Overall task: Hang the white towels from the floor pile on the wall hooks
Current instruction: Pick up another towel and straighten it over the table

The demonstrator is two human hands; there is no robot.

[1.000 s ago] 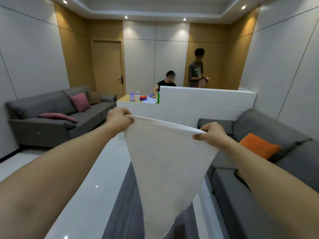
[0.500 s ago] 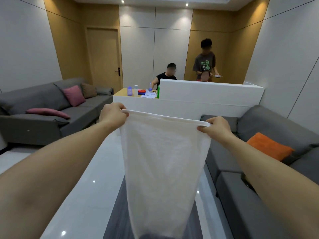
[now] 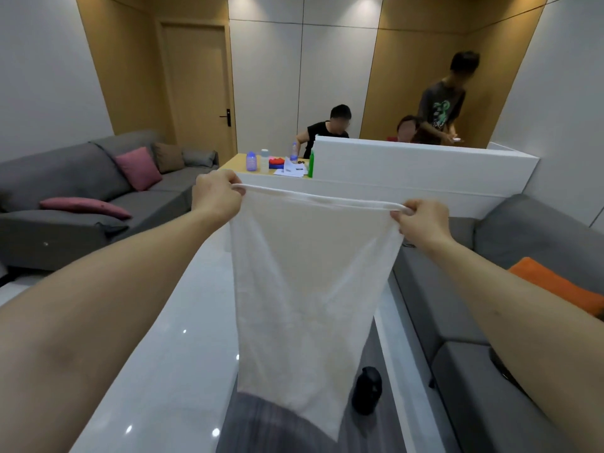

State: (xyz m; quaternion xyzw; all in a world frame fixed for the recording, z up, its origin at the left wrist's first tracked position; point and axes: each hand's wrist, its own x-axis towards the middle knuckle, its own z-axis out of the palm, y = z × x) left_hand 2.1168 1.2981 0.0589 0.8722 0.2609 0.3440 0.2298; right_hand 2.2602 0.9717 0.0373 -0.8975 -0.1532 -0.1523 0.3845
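Note:
A white towel (image 3: 307,289) hangs spread out in front of me, stretched taut along its top edge. My left hand (image 3: 217,194) grips the top left corner and my right hand (image 3: 421,220) pinches the top right corner. Both arms reach forward at about chest height. The towel's lower end tapers and dangles above a dark striped rug (image 3: 261,423). No wall hooks and no floor pile are in view.
A grey sofa (image 3: 81,204) with pink cushions lines the left wall. Another grey sofa (image 3: 490,322) with an orange cushion (image 3: 562,289) runs along the right. A white partition (image 3: 418,165) stands ahead, with people and a cluttered desk behind it. A black object (image 3: 367,390) sits on the floor.
My hands have pulled farther apart, stretching the towel's top edge wider and flatter. The view has tilted down and shifted right, and the black object on the floor has come into sight.

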